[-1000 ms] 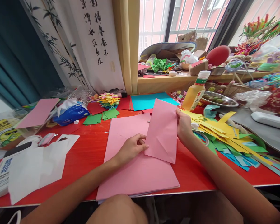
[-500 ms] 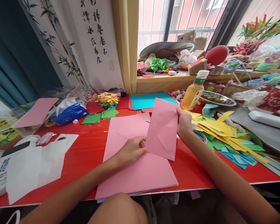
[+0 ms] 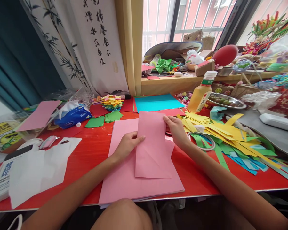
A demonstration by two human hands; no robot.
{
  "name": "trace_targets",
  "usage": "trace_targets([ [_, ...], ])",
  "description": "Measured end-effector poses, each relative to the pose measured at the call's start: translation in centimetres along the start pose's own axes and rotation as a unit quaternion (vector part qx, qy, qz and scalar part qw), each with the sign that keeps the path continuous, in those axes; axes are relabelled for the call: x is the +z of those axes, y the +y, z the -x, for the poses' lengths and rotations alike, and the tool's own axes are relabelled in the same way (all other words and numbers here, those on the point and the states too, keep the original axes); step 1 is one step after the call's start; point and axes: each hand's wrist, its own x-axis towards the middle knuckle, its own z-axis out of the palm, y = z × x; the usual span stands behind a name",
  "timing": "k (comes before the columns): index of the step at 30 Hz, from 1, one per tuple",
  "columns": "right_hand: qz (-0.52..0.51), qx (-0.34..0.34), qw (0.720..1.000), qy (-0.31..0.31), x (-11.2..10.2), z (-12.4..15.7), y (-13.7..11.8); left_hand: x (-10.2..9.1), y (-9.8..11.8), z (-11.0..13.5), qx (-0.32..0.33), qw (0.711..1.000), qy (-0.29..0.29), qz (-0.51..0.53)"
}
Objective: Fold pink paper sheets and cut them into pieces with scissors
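Observation:
Between my two hands is a folded sheet of pink paper (image 3: 151, 148), upright and tilted, with a diagonal crease low on its face. My left hand (image 3: 127, 143) pinches its left edge, thumb across the front. At the upper right corner, my right hand (image 3: 177, 129) grips it between thumb and fingers. Beneath lies a stack of larger pink paper (image 3: 120, 185) at the table's front edge; the folded sheet covers part of it. A roll of tape (image 3: 212, 145) rests just right of my right hand, among green strips.
Yellow paper strips (image 3: 220, 131) and blue ones pile up on the right. Behind stand a juice bottle (image 3: 201, 92) and a blue sheet (image 3: 158, 103). On the left are a tissue pack (image 3: 73, 116), green paper squares (image 3: 94, 122) and a white bag (image 3: 48, 166) on the red table (image 3: 88, 153).
The folded pink paper has moved left and down, over the stack. My right hand came left with it; my left hand rose and now holds its left edge.

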Motion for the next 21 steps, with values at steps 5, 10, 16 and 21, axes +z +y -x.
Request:
trace_targets([
  [5,0.031,0.026,0.995,-0.095,0.7,0.5,-0.2,-0.6,-0.1,-0.4,0.035,0.997,0.065,0.033],
  [10,0.082,0.036,0.982,-0.165,1.3,1.0,-0.4,-1.6,-0.5,-1.3,0.106,0.983,0.152,0.004],
  [16,0.081,0.028,0.984,-0.154,1.2,0.9,-0.3,-2.1,-1.0,-1.8,0.115,0.982,0.146,-0.010],
  [21,0.064,0.006,0.992,-0.112,0.8,0.6,0.0,-2.2,-1.3,-1.8,0.112,0.982,0.151,-0.014],
])
